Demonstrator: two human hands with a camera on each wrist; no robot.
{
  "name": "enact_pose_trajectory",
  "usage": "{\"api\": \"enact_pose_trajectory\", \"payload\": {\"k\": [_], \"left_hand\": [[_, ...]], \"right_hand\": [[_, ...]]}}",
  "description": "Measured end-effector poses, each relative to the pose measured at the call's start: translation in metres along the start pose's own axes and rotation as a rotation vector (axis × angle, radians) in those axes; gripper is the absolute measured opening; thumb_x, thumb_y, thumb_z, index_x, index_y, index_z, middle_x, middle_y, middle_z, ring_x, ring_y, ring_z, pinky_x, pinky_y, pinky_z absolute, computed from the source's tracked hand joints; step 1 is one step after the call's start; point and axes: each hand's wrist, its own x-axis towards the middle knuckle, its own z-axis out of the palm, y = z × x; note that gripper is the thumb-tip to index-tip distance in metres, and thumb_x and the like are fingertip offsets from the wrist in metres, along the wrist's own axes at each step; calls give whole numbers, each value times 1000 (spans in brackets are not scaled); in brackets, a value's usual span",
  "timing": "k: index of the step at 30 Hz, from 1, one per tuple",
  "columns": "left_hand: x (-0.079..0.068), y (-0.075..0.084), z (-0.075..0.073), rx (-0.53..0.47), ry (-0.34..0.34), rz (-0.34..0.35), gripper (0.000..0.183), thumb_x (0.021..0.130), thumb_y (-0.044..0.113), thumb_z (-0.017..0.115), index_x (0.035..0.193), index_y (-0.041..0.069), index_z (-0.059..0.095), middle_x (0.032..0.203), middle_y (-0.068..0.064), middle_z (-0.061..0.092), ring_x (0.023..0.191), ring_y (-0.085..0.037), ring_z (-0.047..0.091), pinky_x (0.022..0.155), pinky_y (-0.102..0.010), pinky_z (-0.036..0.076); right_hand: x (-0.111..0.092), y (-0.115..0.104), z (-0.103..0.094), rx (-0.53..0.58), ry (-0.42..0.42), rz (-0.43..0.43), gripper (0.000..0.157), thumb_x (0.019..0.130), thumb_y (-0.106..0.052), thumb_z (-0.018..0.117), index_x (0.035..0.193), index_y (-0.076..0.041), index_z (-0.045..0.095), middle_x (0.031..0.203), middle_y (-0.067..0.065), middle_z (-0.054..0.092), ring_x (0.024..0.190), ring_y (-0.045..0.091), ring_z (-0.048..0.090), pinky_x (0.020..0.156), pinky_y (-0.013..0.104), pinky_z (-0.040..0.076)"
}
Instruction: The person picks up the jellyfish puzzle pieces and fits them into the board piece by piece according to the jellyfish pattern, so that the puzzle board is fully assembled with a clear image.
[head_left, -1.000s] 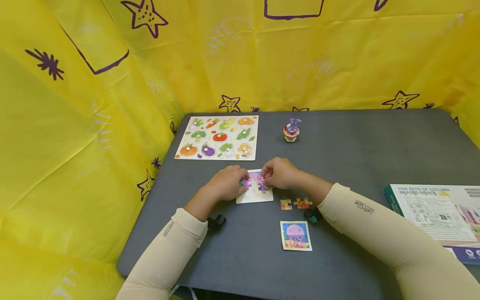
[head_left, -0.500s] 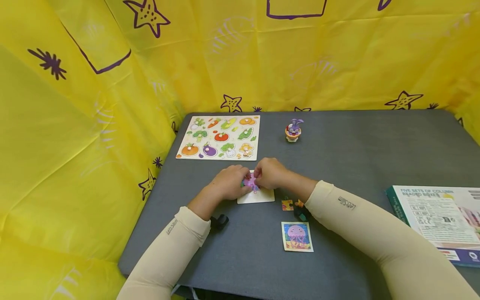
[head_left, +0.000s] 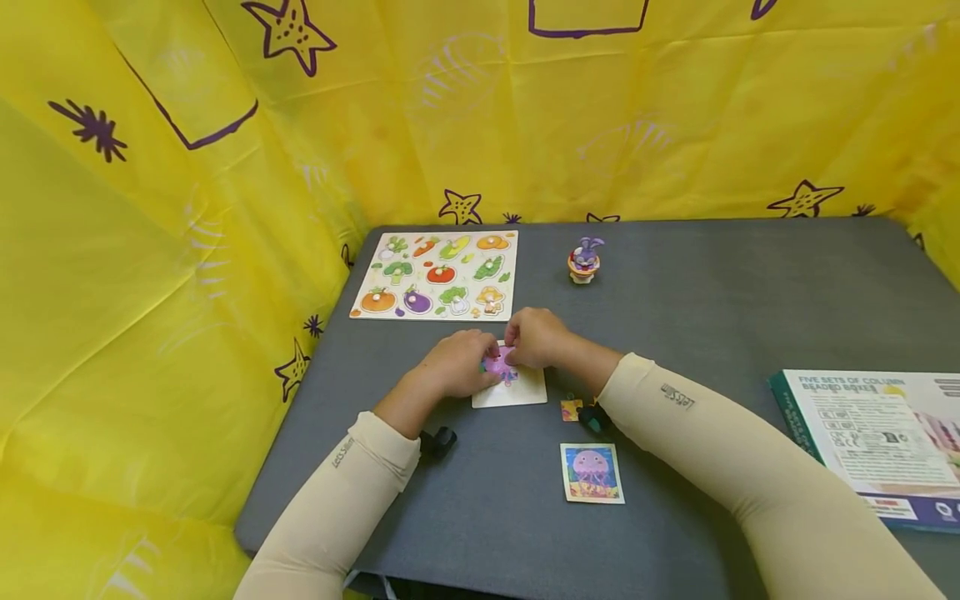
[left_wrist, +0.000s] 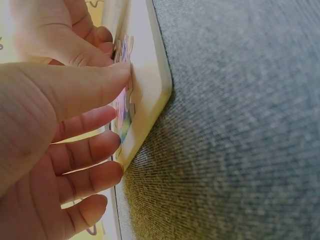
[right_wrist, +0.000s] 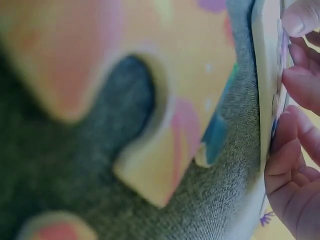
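Note:
A pale wooden board [head_left: 531, 395] lies on the dark grey table and carries several jigsaw pieces [head_left: 496, 365] with a pink jellyfish picture. My left hand [head_left: 459, 364] holds these pieces from the left; its thumb [left_wrist: 107, 82] touches them near the board's edge, other fingertips rest by the far side. Opposite it, my right hand [head_left: 538, 337] pinches a piece at the upper right of the picture, fingers bent. Exactly which piece is hidden. An orange jigsaw piece [right_wrist: 200, 55] looms close and blurred in the right wrist view; another loose piece [head_left: 571, 410] lies partly beside my wrist.
A jellyfish picture card [head_left: 592, 472] lies nearer me. Behind are a vegetable peg puzzle [head_left: 435, 275] and a small purple rabbit figure [head_left: 583, 261]. A flat box [head_left: 873, 433] stands on the right. Yellow cloth [head_left: 675, 108] encloses the table's back and left.
My right hand has moved left with a jigsaw piece, up against those under my left hand, and then slightly farther back. My left hand stays nearly still. My right forearm now covers more loose pieces.

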Motion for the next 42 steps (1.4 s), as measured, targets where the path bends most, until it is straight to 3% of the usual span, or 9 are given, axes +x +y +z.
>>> {"api": "enact_pose_trajectory", "payload": {"k": [4, 11, 17, 22, 29, 35, 42], "left_hand": [[3, 1, 0, -6, -8, 3, 34, 92, 34, 75, 115, 11, 67, 109, -6, 67, 104, -26, 62, 94, -44, 50], [5, 6, -2, 21, -12, 9, 30, 92, 33, 75, 112, 12, 67, 105, -5, 66, 102, -25, 61, 93, -43, 50], [6, 11, -1, 32, -12, 60, 33, 94, 34, 71, 124, 19, 67, 106, -4, 62, 102, -24, 58, 91, -42, 49], [7, 13, 3, 44, -26, 118, 33, 96, 32, 70, 128, 29, 67, 103, -4, 58, 96, -21, 54, 82, -37, 46], [8, 10, 4, 24, -28, 115, 33, 95, 31, 72, 128, 31, 67, 98, -4, 56, 91, -20, 52, 74, -35, 43], [9, 10, 3, 9, -42, 119, 33, 95, 30, 72, 128, 30, 67, 101, -5, 56, 95, -22, 53, 80, -36, 45], [11, 10, 2, -8, -52, 125, 33, 95, 28, 71, 128, 28, 67, 105, -6, 57, 98, -22, 53, 85, -37, 46]], "right_hand": [[0, 4, -2, 33, -7, 40, 21, 80, -25, 87, 90, -12, 73, 84, 3, 65, 84, 21, 59, 71, 31, 45], [-11, 12, -16, 15, 10, 14, 16, 85, -24, 81, 93, -13, 72, 87, 3, 65, 82, 20, 59, 71, 32, 45], [-36, 30, -36, -84, -42, -7, 19, 90, -27, 78, 103, -14, 72, 97, 5, 68, 90, 24, 62, 80, 41, 48], [-59, 52, -47, -138, -97, -24, 25, 91, -25, 78, 112, -13, 71, 104, 9, 69, 100, 29, 64, 89, 49, 49], [-94, 90, -57, -137, -96, 13, 31, 88, -22, 80, 115, -10, 71, 114, 17, 69, 108, 35, 63, 93, 55, 49], [-116, 112, -60, -131, -84, 41, 32, 84, -24, 84, 106, -7, 68, 100, 12, 65, 94, 30, 59, 84, 50, 49], [-124, 115, -56, -130, -57, 31, 24, 84, -21, 83, 96, -7, 68, 93, 7, 62, 85, 25, 54, 81, 44, 47]]}}
